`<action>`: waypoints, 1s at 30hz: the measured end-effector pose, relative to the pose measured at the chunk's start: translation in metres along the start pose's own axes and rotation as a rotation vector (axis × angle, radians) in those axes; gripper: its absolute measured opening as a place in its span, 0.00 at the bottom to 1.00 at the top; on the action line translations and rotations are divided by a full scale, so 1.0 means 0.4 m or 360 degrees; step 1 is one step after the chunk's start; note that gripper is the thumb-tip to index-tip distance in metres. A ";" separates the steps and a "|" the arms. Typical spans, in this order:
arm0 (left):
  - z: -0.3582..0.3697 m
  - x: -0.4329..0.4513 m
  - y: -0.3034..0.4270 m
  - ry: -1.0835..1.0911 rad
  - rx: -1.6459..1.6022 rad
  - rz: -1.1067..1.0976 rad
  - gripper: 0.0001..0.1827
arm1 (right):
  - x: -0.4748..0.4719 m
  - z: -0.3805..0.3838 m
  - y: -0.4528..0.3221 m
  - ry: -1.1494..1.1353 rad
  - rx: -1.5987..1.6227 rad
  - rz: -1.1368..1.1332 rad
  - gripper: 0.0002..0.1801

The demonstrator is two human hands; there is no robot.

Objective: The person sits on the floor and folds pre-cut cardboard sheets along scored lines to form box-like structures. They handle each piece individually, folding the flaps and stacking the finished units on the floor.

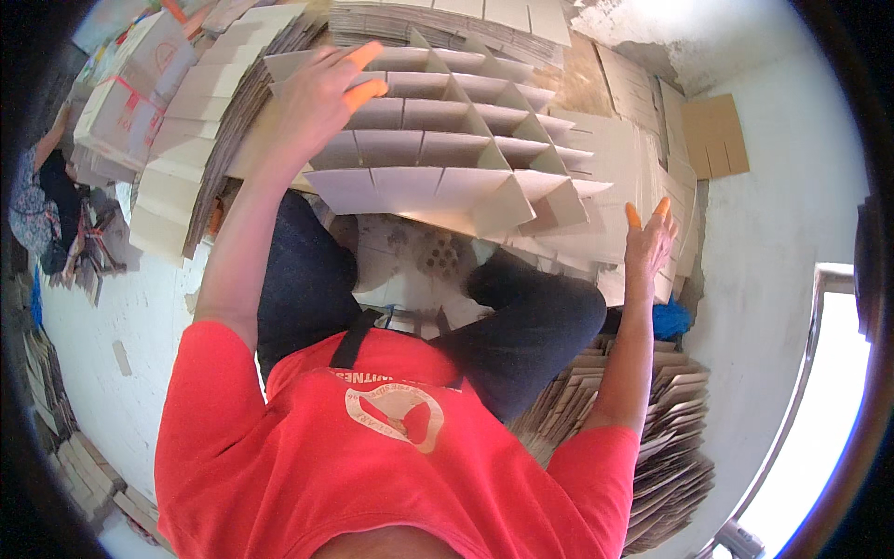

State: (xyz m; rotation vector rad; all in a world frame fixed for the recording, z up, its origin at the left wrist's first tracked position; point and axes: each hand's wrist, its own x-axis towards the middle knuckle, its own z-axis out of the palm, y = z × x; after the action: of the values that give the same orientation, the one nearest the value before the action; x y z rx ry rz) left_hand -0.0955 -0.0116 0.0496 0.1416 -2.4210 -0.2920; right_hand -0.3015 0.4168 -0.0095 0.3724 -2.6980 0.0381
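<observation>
A cardboard partition grid (457, 143) stands before me, made of several long slotted strips with two cross strips (517, 182) fitted through their right part. The long strips have open slots on the left. Above the grid's upper left part is my left hand (325, 91), slightly blurred, with orange covers on two spread fingertips. I cannot tell whether it touches the cardboard. My right hand (649, 241) rests at the right, over a pile of flat cardboard sheets (614, 189). Orange covers show on two of its fingertips too, and nothing is visible between them.
Stacked cardboard strips (209, 91) run along the left, beside a printed carton (129, 91). More sheets (447, 28) lie beyond the grid. Another bundle (649, 433) stands at my right side, near the wall (775, 209). A person (52, 202) is at the far left.
</observation>
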 end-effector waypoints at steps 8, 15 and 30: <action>-0.044 -0.081 0.060 0.0043 0.0040 0.0061 0.24 | -0.054 0.089 0.037 -0.0420 -0.0249 0.0124 0.44; -0.072 -0.107 0.039 -0.0002 0.0090 -0.0130 0.23 | -0.025 0.162 0.132 -0.0269 -0.0109 0.0229 0.31; -0.096 -0.154 0.064 0.0094 -0.0074 -0.0130 0.21 | 0.019 0.047 0.145 -0.0100 0.0381 0.0322 0.25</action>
State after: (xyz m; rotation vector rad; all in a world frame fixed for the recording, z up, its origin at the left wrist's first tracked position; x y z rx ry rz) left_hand -0.0242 0.0176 0.0457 0.2254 -2.3517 -0.3759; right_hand -0.3311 0.4693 -0.0218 0.1702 -2.7901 0.4173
